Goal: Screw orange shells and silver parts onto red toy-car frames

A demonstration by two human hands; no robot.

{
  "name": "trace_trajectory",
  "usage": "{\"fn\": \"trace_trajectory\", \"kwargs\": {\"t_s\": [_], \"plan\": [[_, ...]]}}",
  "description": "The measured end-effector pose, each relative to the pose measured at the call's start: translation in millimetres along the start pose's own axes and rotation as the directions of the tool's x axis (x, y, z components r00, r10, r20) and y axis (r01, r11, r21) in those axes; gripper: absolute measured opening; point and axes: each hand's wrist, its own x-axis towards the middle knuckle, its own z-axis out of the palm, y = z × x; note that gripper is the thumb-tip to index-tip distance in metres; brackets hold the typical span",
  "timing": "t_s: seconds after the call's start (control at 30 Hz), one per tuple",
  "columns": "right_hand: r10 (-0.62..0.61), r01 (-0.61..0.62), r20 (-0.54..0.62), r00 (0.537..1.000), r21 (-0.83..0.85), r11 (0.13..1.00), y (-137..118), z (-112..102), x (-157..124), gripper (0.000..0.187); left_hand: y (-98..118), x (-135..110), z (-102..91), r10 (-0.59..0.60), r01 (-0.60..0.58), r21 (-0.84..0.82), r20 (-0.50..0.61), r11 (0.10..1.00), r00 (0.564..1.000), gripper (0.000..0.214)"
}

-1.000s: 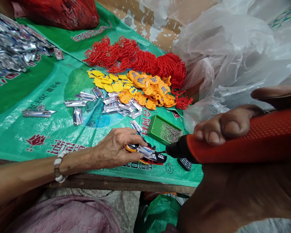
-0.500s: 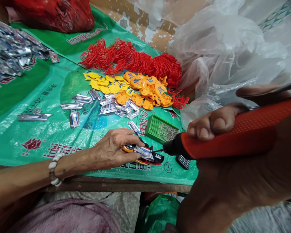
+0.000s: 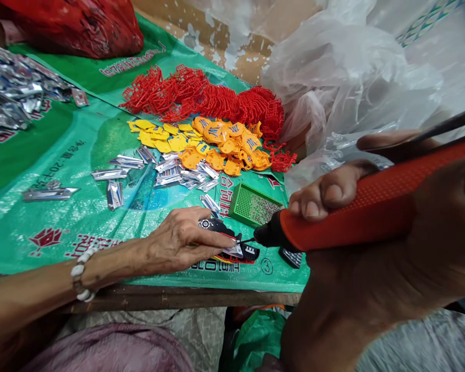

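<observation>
My right hand (image 3: 356,217) is wrapped round a red electric screwdriver (image 3: 368,206) whose black tip (image 3: 256,238) points left at a small stacked plastic and metal piece (image 3: 236,250) near the table's front edge. My left hand (image 3: 178,243) rests on the green sheet, its fingers stretched out flat and pressing that piece down beside a black part with a silver ring (image 3: 211,225). A white bead bracelet (image 3: 79,281) sits on the left wrist.
A green tray of small screws (image 3: 256,206) stands just behind the tip. Farther back lie loose silver metal strips (image 3: 170,173), yellow and orange plastic plates (image 3: 213,142) and a red plastic pile (image 3: 217,101). Clear plastic bags (image 3: 349,88) fill the right; foil wrappers (image 3: 15,93) lie far left.
My left fingers have slid forward over the small piece, and a black part with a silver ring now shows behind them. The view has drifted a little.
</observation>
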Motion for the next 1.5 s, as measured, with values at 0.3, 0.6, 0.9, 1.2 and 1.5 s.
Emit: {"fn": "trace_trajectory", "kwargs": {"t_s": [0.3, 0.6, 0.9, 1.2, 1.5], "plan": [[-0.011, 0.011, -0.025, 1.000, -0.020, 1.000, -1.7, 3.0, -1.8, 0.021, -6.7, -5.7, 3.5, 0.120, -0.128, 0.179, 0.060, 0.976, 0.991, 0.036], [-0.033, 0.034, -0.027, 0.999, 0.026, 0.999, 0.2, -0.4, -3.2, 0.028, -3.2, -5.6, -0.9, 0.148, -0.164, 0.260, 0.078, 0.952, 0.986, 0.036], [-0.028, 0.031, -0.042, 0.999, 0.069, 0.997, 1.5, 0.7, -3.8, 0.027, -10.0, -10.2, 4.6, 0.154, -0.175, 0.226, 0.105, 0.958, 0.982, 0.040], [-0.070, 0.070, 0.001, 0.998, -0.005, 0.998, 0.7, 1.8, -5.9, 0.028, -7.7, -8.0, 0.1, 0.112, -0.148, 0.209, 0.172, 0.967, 0.979, 0.038], [-0.012, 0.012, -0.012, 1.000, 0.003, 1.000, -3.0, 1.4, -1.9, 0.026, -3.7, -5.4, -4.7, 0.115, -0.157, 0.219, 0.192, 0.963, 0.975, 0.039]]}}
